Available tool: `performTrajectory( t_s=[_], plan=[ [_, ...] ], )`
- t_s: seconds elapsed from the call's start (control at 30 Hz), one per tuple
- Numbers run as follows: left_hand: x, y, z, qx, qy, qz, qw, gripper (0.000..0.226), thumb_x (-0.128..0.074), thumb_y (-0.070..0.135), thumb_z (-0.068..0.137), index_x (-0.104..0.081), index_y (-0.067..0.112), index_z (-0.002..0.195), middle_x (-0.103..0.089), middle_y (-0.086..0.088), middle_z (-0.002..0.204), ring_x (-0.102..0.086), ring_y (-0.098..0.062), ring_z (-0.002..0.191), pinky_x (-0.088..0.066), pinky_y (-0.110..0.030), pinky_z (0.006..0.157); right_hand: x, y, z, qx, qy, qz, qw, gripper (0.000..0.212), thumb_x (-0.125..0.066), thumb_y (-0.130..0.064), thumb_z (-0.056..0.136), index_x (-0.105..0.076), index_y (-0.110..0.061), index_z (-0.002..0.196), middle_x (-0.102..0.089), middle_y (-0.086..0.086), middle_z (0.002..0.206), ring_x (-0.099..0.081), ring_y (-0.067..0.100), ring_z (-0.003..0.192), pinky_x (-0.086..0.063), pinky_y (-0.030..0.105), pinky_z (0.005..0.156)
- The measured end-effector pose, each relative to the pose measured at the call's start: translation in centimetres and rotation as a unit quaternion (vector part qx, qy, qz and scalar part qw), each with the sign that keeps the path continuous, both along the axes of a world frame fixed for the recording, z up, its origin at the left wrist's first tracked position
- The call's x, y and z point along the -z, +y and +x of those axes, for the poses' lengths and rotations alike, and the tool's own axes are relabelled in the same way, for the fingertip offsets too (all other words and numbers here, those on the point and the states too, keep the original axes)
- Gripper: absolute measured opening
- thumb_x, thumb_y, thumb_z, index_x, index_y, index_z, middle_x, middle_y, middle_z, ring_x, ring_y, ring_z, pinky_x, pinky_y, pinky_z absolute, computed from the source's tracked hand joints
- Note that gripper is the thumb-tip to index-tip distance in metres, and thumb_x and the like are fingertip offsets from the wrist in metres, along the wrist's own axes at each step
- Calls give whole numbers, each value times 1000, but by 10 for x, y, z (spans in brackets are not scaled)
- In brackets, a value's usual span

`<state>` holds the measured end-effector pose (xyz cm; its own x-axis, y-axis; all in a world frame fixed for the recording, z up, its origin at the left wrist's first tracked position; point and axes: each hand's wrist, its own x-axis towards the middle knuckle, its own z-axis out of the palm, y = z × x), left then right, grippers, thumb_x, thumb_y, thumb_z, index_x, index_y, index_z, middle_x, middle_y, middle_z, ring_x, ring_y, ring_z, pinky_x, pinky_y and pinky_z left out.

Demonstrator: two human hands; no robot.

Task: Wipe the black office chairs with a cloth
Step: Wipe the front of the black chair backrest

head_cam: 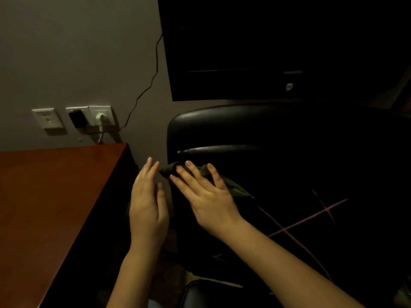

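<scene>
While the right hand (206, 196) lies flat, fingers straight and spread, pressing the dark green cloth (234, 188) onto the black office chair (222, 134), the left hand (148, 203) hovers just beside it, fingers straight and holding nothing. Its fingertips are near the cloth's left end; contact there cannot be confirmed. The cloth sits at the chair's left edge, just below a glossy bar (213, 149), probably an armrest. Assessment: wiping of this chair is in hand. The next stroke calls for steady pressure and a sweep rightward across upholstery largely lost in poor light. What looks like another black chair (200, 292) shows at the bottom edge. A wooden desk (55, 185) stands to the left, below wall sockets (100, 116).
</scene>
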<state>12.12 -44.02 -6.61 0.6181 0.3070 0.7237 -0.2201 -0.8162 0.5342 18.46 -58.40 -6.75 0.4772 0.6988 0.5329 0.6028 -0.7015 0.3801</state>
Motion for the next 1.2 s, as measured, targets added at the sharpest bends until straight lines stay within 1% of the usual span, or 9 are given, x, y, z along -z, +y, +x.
performTrajectory(
  t_s=[0.17,0.33,0.43,0.53,0.7,0.83,1.03,1.13,1.2],
  plan=[
    [4,-11,-2,25,17,-14,999,47,-35,24,98,-43,10,141,-38,-1,150,-32,-13,140,-23,-22,115,-14,-62,11,3,-10,73,997,61,-40,-20,84,-43,-22,145,-40,1,151,-27,17,144,-11,47,116],
    [8,-18,-1,34,27,-29,999,49,-32,32,98,-43,13,142,-35,8,148,-31,-9,140,-19,-13,114,-36,-148,19,126,-13,182,975,58,-40,-17,90,-35,-16,147,-42,10,149,-23,24,144,-8,50,116],
    [13,-19,2,45,29,-36,998,47,-34,29,98,-43,13,142,-35,8,149,-32,-10,140,-26,-24,115,-39,-172,12,181,-14,273,945,51,-36,-21,97,-35,-14,148,-39,12,151,-19,25,146,-6,51,117],
    [14,-21,2,47,34,-49,997,45,-38,24,99,-42,15,143,-34,10,148,-32,-9,140,-29,-32,113,-38,-151,11,189,-19,317,929,50,-38,-21,98,-38,-14,147,-41,10,150,-21,25,146,-3,51,116],
    [15,-17,1,37,42,-37,998,46,-34,29,100,-39,17,144,-34,10,149,-30,-6,140,-24,-21,114,-36,-56,15,95,-10,236,967,55,-46,-21,88,-45,-16,143,-50,5,144,-33,26,141,-12,49,113],
    [14,-7,-4,7,32,-31,999,47,-33,28,100,-39,15,144,-36,8,146,-31,-4,138,-20,-9,111,-20,5,0,47,46,155,986,59,-39,-26,86,-43,-19,145,-45,1,148,-29,22,144,-6,49,116],
    [12,-14,-5,-17,30,-38,999,45,-36,24,99,-39,16,143,-37,8,146,-32,-4,137,-28,-24,111,12,-18,-5,-7,16,37,999,56,-35,-30,93,-37,-21,148,-34,1,155,-20,19,146,-4,48,119],
    [7,-34,3,11,22,-15,1000,44,-39,22,99,-42,12,142,-39,-1,149,-34,-11,139,-28,-25,114,14,-59,1,-11,0,67,998,54,-38,-23,92,-40,-22,146,-38,0,152,-24,17,145,-7,47,118],
    [5,-50,8,28,23,12,999,45,-39,22,98,-42,10,141,-37,-2,151,-30,-13,141,-27,-33,116,11,-95,5,10,-19,100,995,56,-40,-19,89,-42,-21,145,-43,1,149,-25,18,144,-6,47,117]
  ],
)
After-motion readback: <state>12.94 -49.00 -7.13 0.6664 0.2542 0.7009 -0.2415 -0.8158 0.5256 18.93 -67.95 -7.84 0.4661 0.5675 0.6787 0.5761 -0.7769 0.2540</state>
